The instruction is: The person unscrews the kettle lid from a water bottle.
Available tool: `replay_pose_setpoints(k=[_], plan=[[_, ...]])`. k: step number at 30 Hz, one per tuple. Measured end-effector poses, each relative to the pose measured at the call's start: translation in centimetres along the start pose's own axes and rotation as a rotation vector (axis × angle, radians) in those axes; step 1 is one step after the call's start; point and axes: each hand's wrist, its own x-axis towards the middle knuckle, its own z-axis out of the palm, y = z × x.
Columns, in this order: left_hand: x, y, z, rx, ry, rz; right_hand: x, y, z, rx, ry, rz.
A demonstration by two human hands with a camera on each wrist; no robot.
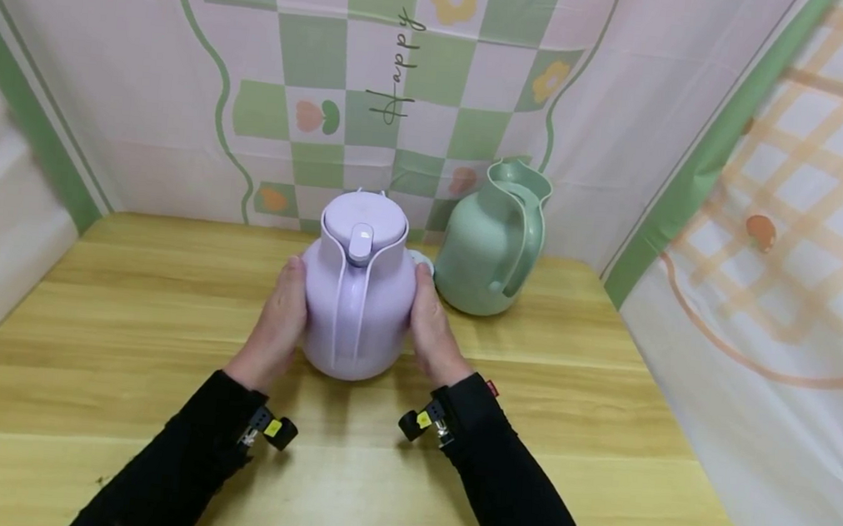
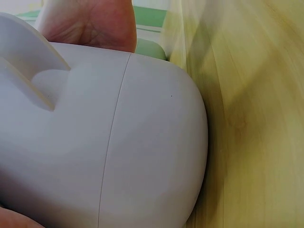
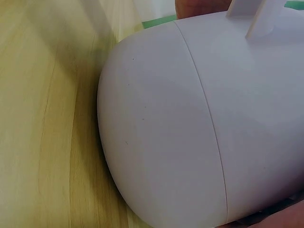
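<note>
A lilac thermos jug (image 1: 341, 323) with a lid and spout lever on top stands upright, its handle facing me. My left hand (image 1: 283, 318) holds its left side and my right hand (image 1: 433, 322) holds its right side; most of the fingers are hidden behind the jug. In the left wrist view, the jug's smooth body (image 2: 142, 133) shows a thin seam, with the right palm (image 2: 95, 26) against its far side. The right wrist view shows the jug's rounded base (image 3: 142, 118) at the table; whether it touches cannot be told.
A green thermos jug (image 1: 478, 251) stands behind and to the right, its handle turned to the right. A small pale round object (image 1: 422, 259), partly hidden, lies between the jugs. The wooden table (image 1: 122, 329) ends at a printed cloth backdrop (image 1: 154, 131).
</note>
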Motion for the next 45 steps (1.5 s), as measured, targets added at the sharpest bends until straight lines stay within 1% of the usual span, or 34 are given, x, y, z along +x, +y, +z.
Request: replay_pose_setpoints(k=[4,8,15,24,29,34,36,39,41,45], plan=[[0.0,-0.1,0.2,0.0,-0.004,0.0,0.1,0.1,-0.2,0.013,0.012,-0.004],[0.1,-0.1,0.5,-0.007,-0.009,0.008,0.1,0.3,-0.4,0.029,0.01,-0.024],[0.1,-0.1,0.9,-0.005,-0.02,0.012,0.1,0.4,-1.0,0.024,0.012,-0.036],[0.1,-0.2,1.2,-0.017,-0.031,0.038,0.1,0.3,-1.4,0.033,-0.007,-0.058],[0.0,-0.3,1.2,-0.014,-0.032,0.034,0.2,0.3,-1.4,0.022,0.026,-0.071],[0.0,-0.2,1.2,-0.006,-0.032,0.018,0.0,0.0,-1.3,-0.044,0.092,-0.088],[-0.1,-0.1,1.2,-0.004,-0.033,0.015,-0.1,0.0,-1.3,-0.08,0.091,-0.126],[-0.1,-0.1,1.2,0.002,-0.034,0.015,-0.5,-0.1,-1.5,-0.15,0.067,-0.207],[-0.1,-0.1,1.2,0.007,-0.036,0.014,-0.8,-0.3,-1.6,-0.195,0.054,-0.247],[-0.2,0.0,1.2,0.011,-0.034,0.008,-1.7,-0.9,-1.7,-0.26,0.081,-0.272]])
